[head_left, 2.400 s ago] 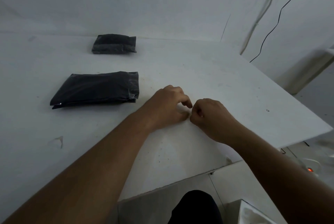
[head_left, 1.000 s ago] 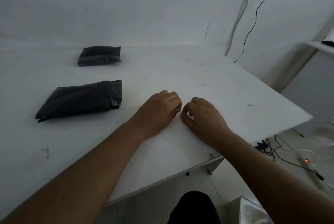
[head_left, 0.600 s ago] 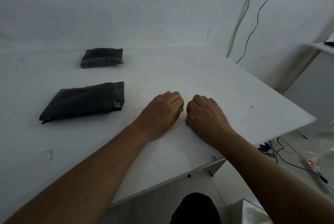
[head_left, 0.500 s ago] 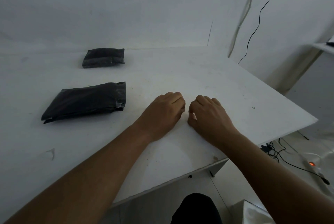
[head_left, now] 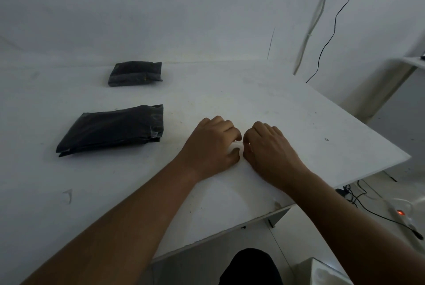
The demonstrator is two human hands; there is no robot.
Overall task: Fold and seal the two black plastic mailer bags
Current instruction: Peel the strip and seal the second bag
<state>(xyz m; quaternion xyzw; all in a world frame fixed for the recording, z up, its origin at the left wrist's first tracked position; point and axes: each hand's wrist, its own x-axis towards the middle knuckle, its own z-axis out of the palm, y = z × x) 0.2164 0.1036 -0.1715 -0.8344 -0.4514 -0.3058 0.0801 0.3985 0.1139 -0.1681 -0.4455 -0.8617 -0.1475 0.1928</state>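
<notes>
Two black mailer bags lie folded on the white table (head_left: 287,110). The larger bag (head_left: 112,129) is at mid left, the smaller bag (head_left: 135,73) farther back near the wall. My left hand (head_left: 212,144) and my right hand (head_left: 269,146) rest side by side on the table to the right of the larger bag, well apart from both bags. Their fingers are curled under and nearly touch each other. I see nothing held in either hand.
The table's right edge runs diagonally from the back wall to the front right corner (head_left: 404,158). Cables and a power strip with a red light (head_left: 401,212) lie on the floor beyond it. A black cable (head_left: 333,27) hangs on the wall.
My hands have stayed together at the same spot, with the fingers shifting slightly from pinching to curled. The view swung a little. The bags have not moved.
</notes>
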